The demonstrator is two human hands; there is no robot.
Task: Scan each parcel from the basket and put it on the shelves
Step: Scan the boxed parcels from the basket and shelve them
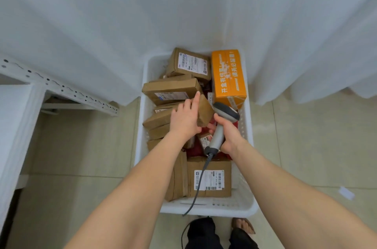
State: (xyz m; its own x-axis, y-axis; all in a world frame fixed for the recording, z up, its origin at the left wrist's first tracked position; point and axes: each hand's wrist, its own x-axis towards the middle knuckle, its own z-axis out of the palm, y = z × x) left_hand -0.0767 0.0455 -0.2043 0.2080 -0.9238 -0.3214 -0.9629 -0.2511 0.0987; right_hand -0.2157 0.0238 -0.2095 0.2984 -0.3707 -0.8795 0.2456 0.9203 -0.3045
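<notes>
While still packed close among its neighbours, risks dragging them along if lifted from the white perforated plastic basket (pixel 247 201) at centre frame: brown cardboard parcels (pixel 170 89) crowd its left side, corners overlapping, and could tip or spill over the low rim. Holds plenty yet, so most of the job looks undone. Stands far off to the upper left, that white slotted metal shelving (pixel 61 87), so a long carry, and a one-handed hold might slip on the way. Leans at upper right of the basket, a bright orange printed carton (pixel 228 75), touching nothing being handled. Shows no label on the small brown paper-wrapped parcel (pixel 205 109) at centre, so probably needs turning before any scan; a fumble there could drop it back into the pile. Wraps over that parcel's top and near edge, left hand (pixel 186 118), fingers curled down and clamped on it, index finger stretched forward. Closes fully round the grey handheld barcode scanner (pixel 221 126), right hand (pixel 230 134), its head just beside the parcel, with the dark trailing cable (pixel 201 179) draped across the near boxes and liable to snag.
</notes>
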